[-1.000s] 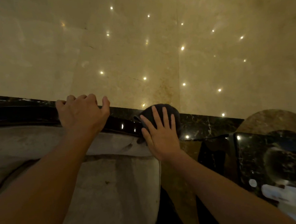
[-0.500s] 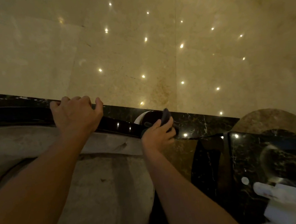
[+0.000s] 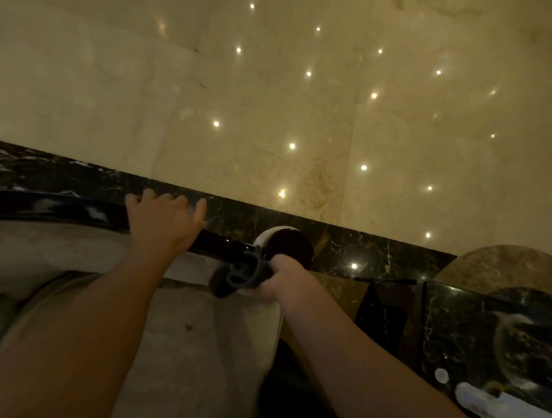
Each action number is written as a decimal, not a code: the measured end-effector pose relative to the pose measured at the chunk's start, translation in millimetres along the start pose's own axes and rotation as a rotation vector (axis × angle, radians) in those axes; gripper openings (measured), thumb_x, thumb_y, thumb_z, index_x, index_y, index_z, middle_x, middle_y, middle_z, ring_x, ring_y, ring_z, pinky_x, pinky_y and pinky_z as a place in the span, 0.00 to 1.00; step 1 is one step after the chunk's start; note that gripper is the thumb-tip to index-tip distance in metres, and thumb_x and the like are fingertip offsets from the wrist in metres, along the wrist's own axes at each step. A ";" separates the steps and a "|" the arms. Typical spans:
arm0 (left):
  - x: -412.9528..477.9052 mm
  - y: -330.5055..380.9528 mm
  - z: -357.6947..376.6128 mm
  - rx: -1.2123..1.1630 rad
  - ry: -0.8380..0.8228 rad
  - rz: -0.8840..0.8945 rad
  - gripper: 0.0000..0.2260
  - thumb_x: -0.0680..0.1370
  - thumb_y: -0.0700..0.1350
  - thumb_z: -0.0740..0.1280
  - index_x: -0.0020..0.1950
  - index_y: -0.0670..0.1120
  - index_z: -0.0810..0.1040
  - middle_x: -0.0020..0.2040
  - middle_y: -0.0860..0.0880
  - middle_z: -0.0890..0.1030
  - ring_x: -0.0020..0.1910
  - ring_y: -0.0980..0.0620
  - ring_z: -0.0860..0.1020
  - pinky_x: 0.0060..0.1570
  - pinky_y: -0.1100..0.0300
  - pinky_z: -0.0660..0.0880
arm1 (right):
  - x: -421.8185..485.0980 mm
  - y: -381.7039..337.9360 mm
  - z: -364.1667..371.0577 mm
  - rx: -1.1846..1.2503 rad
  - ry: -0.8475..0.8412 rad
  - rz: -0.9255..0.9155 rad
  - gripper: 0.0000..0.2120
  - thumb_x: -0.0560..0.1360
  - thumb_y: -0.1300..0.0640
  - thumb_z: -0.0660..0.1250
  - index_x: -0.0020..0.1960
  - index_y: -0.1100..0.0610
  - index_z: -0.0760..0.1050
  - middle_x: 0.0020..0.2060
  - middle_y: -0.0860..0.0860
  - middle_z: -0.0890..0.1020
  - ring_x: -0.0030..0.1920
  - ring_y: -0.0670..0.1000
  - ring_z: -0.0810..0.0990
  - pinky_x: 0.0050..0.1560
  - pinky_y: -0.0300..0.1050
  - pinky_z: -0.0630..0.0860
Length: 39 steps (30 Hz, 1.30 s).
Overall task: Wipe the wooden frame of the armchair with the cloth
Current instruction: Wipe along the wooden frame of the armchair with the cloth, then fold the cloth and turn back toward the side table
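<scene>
The left hand (image 3: 164, 220) lies fingers spread over the glossy dark wooden frame (image 3: 218, 239) topping the pale, matte upholstered armchair (image 3: 192, 336), while just right the right hand (image 3: 287, 281) clenches a bunched dark cloth (image 3: 240, 274) near the frame's rounded end, polished beige marble floor (image 3: 293, 94) beyond.

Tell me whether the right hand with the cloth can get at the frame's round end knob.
Probably yes: the right hand holds the cloth right beside the round knob, and nothing lies between them.
</scene>
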State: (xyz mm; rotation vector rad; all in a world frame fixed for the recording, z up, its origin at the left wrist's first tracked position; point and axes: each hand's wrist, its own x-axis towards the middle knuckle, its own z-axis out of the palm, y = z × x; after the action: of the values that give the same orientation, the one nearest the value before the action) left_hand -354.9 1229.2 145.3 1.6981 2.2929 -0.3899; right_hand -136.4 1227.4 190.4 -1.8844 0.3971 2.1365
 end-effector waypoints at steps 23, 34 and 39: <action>-574.4 -34.5 5.5 -1.987 0.196 -0.586 0.29 0.60 0.57 0.83 0.55 0.45 0.85 0.54 0.42 0.85 0.53 0.43 0.83 0.51 0.57 0.78 | -170.3 256.1 -59.8 -1.216 -0.922 0.237 0.22 0.70 0.46 0.76 0.58 0.59 0.82 0.51 0.60 0.84 0.53 0.61 0.81 0.59 0.56 0.75; -839.7 91.4 62.8 -2.436 1.166 -1.085 0.17 0.77 0.50 0.70 0.63 0.44 0.82 0.62 0.41 0.83 0.59 0.42 0.82 0.49 0.51 0.81 | -192.6 489.3 -166.5 -1.662 -0.993 0.877 0.38 0.78 0.33 0.61 0.78 0.57 0.65 0.72 0.62 0.73 0.72 0.63 0.69 0.77 0.61 0.58; -869.3 146.5 67.2 -2.477 1.943 -1.127 0.13 0.76 0.45 0.69 0.58 0.43 0.85 0.58 0.41 0.84 0.54 0.43 0.84 0.45 0.51 0.82 | -190.4 553.2 -208.5 -1.918 -0.892 0.973 0.36 0.76 0.37 0.67 0.76 0.57 0.69 0.71 0.61 0.73 0.70 0.63 0.72 0.73 0.61 0.65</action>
State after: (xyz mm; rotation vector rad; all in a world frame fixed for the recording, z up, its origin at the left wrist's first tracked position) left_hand 34.2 473.8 389.8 1.0220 -0.8675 -2.6546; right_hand -127.5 633.3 371.0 -0.2830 -1.8767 4.2116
